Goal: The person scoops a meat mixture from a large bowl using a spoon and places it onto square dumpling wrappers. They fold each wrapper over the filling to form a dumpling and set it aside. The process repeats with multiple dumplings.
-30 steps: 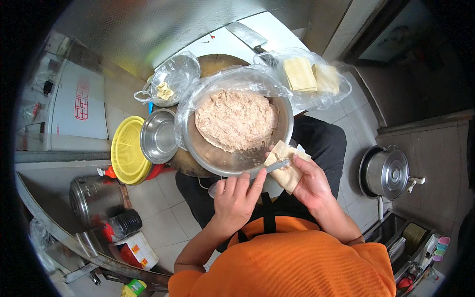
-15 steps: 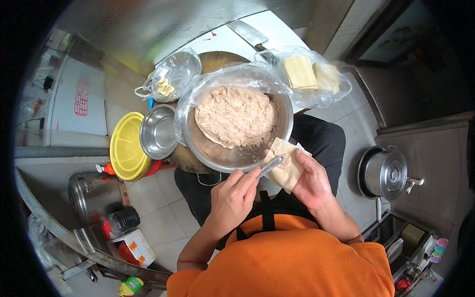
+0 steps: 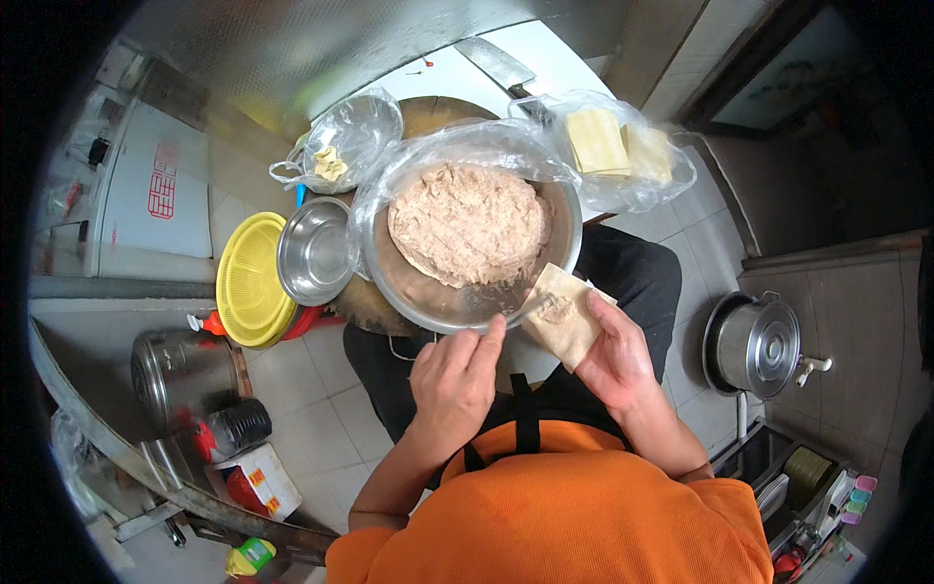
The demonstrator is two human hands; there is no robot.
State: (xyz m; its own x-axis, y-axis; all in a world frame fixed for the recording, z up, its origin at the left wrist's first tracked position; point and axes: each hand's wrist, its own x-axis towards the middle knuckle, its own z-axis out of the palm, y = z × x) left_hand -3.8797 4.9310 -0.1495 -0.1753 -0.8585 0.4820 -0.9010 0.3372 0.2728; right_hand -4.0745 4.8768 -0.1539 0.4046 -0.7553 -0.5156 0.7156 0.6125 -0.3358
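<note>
My right hand (image 3: 618, 362) holds a stack of square dough wrappers (image 3: 576, 340), thumb on top and fingers beneath. A smear of pinkish meat filling (image 3: 556, 309) lies on the top wrapper. My left hand (image 3: 455, 383) is closed on a metal spoon (image 3: 526, 308), index finger stretched along it; the spoon's end is blurred at the wrapper's left edge. Beyond both hands, a large steel basin (image 3: 418, 307) lined with clear plastic holds a big mound of minced meat filling (image 3: 470, 222).
More wrappers (image 3: 596, 142) lie in a plastic bag at the back right. A bagged bowl with dough pieces (image 3: 331, 164) stands back left, near a small steel bowl (image 3: 315, 251) and yellow colander (image 3: 255, 279). A cleaver (image 3: 494, 62) lies on the white table. A lidded pot (image 3: 765, 343) stands right.
The spoon has shifted left across the top wrapper to its edge, and my left index finger has straightened. The filling now shows more openly. My right hand stays nearly in place.
</note>
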